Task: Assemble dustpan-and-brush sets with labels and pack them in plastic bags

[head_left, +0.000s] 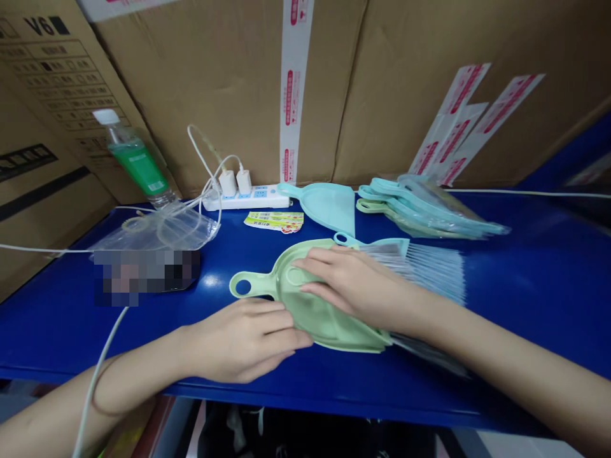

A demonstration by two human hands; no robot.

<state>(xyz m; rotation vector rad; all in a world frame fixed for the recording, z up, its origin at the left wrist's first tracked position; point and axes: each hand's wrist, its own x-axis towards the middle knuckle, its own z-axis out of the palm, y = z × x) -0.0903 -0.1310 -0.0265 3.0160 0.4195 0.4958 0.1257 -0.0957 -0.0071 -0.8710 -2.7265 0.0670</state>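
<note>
A light green plastic dustpan (310,312) lies on the blue table (525,305), its looped handle pointing left. My right hand (351,283) rests flat on it, fingers stretched out to the left. My left hand (248,337) lies at the pan's near left edge, fingers extended and touching its rim. A small brush with pale blue bristles (429,264) lies just behind my right hand, partly under my wrist. Something clear, like a plastic sleeve (429,356), shows under my right forearm.
A light blue dustpan (329,203) and a stack of bagged dustpan sets (424,207) lie farther back. A power strip with chargers (245,194), a green-labelled bottle (136,162), clear bags (167,232), a small label (274,221) and cardboard boxes (214,76) line the back. A white cable (102,356) crosses my left arm.
</note>
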